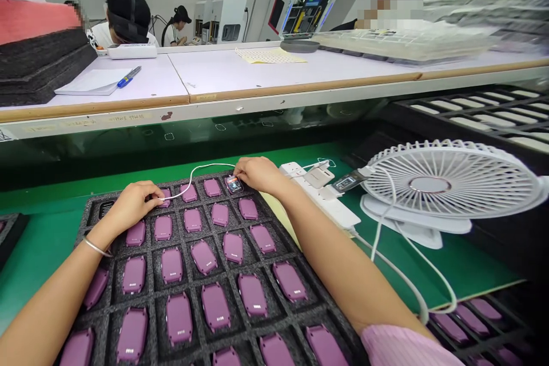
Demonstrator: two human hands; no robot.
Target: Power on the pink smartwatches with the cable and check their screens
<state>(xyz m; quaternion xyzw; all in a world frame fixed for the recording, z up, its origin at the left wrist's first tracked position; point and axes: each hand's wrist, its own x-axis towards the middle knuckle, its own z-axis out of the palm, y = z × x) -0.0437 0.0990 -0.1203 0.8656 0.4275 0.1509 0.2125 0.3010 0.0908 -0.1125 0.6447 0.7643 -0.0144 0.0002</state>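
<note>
A black foam tray point(150, 251) holds rows of purple watch cases point(171, 264), most lying face down in separate slots. At the tray's far left, my left hand point(138, 204) pinches the end of a thin white cable point(193, 174) against a purple watch case point(165, 197). My right hand point(258, 174) is at the far right corner, its fingers closed at the edge of a watch with a lit screen point(234, 185). That watch lies face up in its slot. The cable arcs from my left hand toward the right hand and passes behind it.
A white power strip point(321, 197) with chargers stands right of the tray, beside a white fan point(429, 183) with loose cords. Beyond is a raised shelf point(206, 77) bearing a notepad point(92, 81), a pen point(129, 77) and plastic trays point(398, 43). Other people sit behind it.
</note>
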